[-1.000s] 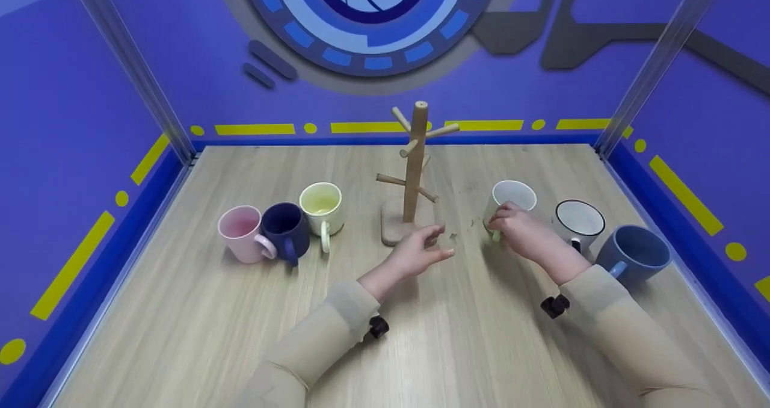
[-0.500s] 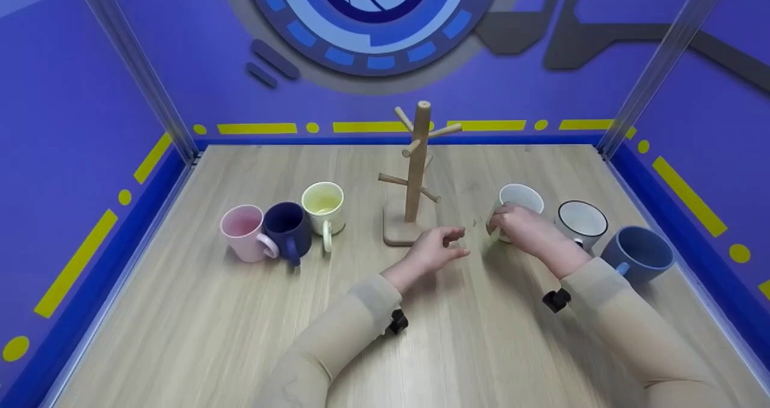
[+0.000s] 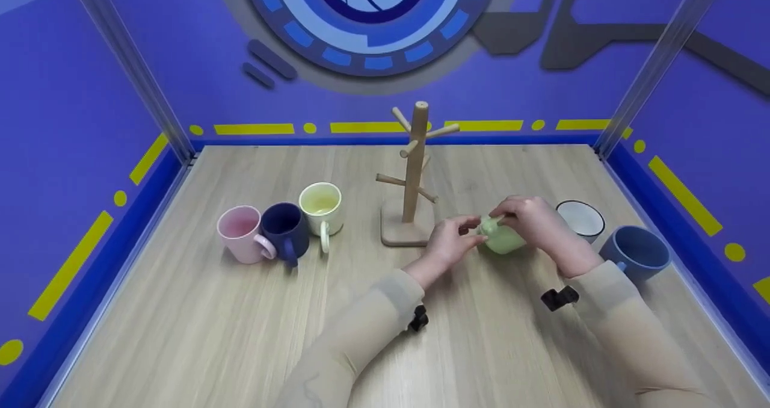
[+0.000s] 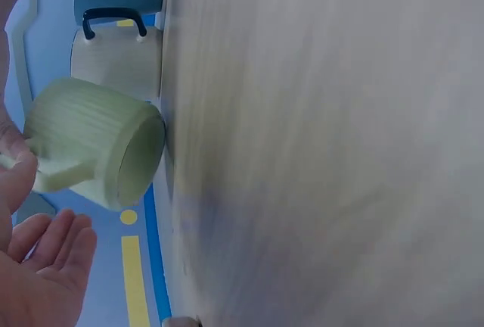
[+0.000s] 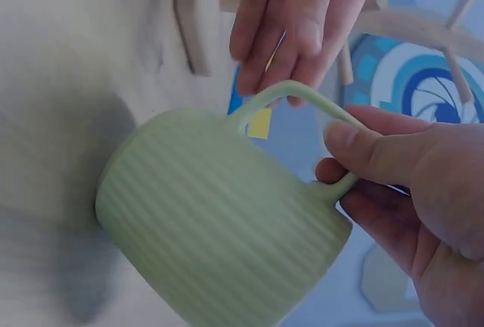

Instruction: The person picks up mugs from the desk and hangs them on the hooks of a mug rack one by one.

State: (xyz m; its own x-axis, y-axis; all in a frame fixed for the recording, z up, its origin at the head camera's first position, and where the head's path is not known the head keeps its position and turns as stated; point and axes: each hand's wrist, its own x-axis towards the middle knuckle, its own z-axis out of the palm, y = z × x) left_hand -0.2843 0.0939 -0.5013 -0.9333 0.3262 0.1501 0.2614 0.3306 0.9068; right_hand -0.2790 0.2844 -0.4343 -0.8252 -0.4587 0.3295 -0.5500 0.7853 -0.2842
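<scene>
A light green ribbed mug (image 3: 504,239) is turned over and tilted, its mouth facing down toward the table in the left wrist view. My right hand (image 3: 541,230) pinches the mug's handle (image 5: 291,92) between thumb and fingers. Close by on the handle's other side is my left hand (image 3: 448,242), its fingers stretched out toward the handle; whether they touch it I cannot tell. To the left of both hands stands a wooden mug tree (image 3: 414,173) with bare pegs.
A white mug with a dark rim (image 3: 580,218) and a grey-blue mug (image 3: 637,254) stand at the right. Pink (image 3: 243,239), navy (image 3: 286,233) and pale yellow (image 3: 322,209) mugs form a row at the left. Blue-purple walls enclose the table (image 3: 240,336).
The green mug, upright before, is now turned over in my right hand. My left hand has moved right, up to the mug's handle.
</scene>
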